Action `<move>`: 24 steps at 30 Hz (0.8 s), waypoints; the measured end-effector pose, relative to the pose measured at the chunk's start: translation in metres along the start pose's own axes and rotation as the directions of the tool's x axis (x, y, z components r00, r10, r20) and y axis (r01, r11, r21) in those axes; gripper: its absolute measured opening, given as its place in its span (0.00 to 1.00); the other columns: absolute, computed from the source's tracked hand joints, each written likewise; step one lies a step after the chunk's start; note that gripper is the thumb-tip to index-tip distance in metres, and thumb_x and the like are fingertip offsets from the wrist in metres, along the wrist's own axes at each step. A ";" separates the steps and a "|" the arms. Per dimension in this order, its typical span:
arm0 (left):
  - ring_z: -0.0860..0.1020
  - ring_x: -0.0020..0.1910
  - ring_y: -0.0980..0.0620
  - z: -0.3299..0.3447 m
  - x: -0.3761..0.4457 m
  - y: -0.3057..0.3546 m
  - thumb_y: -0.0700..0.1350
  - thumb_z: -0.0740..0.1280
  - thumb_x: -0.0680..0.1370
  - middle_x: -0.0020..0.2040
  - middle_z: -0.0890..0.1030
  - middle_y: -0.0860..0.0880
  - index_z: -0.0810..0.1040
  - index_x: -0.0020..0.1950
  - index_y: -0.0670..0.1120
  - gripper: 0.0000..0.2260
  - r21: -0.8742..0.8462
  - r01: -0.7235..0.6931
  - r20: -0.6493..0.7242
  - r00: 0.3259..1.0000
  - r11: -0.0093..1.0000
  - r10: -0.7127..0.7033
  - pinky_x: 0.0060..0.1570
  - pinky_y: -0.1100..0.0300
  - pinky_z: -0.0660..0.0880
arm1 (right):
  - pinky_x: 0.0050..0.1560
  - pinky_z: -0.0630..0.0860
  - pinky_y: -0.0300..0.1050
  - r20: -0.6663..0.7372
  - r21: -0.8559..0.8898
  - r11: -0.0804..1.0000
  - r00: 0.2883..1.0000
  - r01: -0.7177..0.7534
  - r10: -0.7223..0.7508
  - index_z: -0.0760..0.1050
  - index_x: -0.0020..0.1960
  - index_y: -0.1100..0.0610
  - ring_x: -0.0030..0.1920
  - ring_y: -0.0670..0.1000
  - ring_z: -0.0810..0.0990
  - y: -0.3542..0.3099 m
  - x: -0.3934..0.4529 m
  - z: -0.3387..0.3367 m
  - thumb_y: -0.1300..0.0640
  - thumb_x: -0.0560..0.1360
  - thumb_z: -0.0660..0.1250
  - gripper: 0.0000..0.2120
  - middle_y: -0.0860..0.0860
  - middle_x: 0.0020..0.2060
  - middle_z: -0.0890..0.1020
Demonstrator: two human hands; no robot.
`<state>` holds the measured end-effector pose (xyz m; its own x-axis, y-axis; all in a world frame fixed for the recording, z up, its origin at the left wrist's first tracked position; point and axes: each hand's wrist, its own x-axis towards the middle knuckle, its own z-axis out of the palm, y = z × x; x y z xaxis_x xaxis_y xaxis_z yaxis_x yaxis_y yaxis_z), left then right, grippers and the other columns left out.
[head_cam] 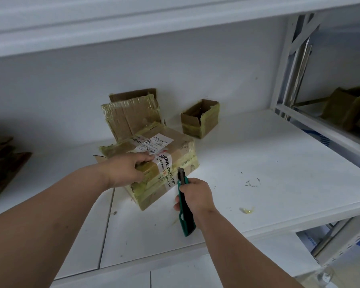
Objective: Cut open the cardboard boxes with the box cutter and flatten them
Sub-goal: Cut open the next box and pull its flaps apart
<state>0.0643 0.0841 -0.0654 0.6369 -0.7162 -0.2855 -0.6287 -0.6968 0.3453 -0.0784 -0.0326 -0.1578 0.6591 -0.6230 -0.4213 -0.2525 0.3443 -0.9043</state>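
A sealed cardboard box (175, 148), wrapped in yellowish tape and white printed tape with a shipping label, lies on the white shelf (258, 163). My left hand (127, 169) grips its near left corner, fingers curled over the top edge. My right hand (195, 194) holds a green box cutter (185, 213), blade out and pointing up at the box's near right side by the white tape. A flattened taped box (129, 117) leans on the back wall behind it. A small open box (200, 119) stands further right at the back.
An upper shelf (133, 21) hangs low overhead. Metal uprights (289, 69) bound the right side, with more cardboard (349, 109) on the neighbouring shelf. Flat brown cardboard (4, 169) lies at the left edge. Tape scraps (247, 209) dot the shelf's front right.
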 end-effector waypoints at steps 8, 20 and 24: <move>0.67 0.70 0.53 0.000 -0.001 0.000 0.42 0.66 0.76 0.76 0.61 0.60 0.62 0.75 0.63 0.31 0.012 0.005 0.016 1.000 1.000 -0.005 0.65 0.61 0.67 | 0.32 0.79 0.46 0.047 0.103 0.995 0.999 -0.006 0.001 0.76 0.47 0.57 0.28 0.56 0.75 0.002 -0.001 0.002 0.68 0.78 0.58 0.10 0.59 0.33 0.76; 0.62 0.74 0.54 -0.001 0.002 -0.004 0.49 0.65 0.80 0.78 0.57 0.62 0.61 0.77 0.62 0.27 0.076 -0.060 0.028 0.998 0.995 0.058 0.68 0.63 0.60 | 0.28 0.75 0.45 0.190 0.152 0.984 0.980 -0.089 0.060 0.75 0.56 0.60 0.29 0.57 0.76 0.012 -0.006 0.013 0.67 0.81 0.57 0.10 0.62 0.35 0.77; 0.61 0.75 0.55 0.000 0.001 -0.006 0.49 0.65 0.81 0.78 0.56 0.61 0.61 0.77 0.61 0.26 0.043 -0.073 0.017 0.997 0.996 0.072 0.67 0.65 0.59 | 0.23 0.71 0.39 0.327 -0.043 0.998 0.943 -0.053 0.064 0.75 0.55 0.63 0.25 0.54 0.71 0.020 -0.026 0.037 0.69 0.79 0.55 0.11 0.60 0.32 0.73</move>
<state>0.0681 0.0876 -0.0675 0.5821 -0.7651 -0.2754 -0.6921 -0.6440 0.3261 -0.0741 0.0165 -0.1620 0.8370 -0.3358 -0.4321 -0.3168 0.3464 -0.8830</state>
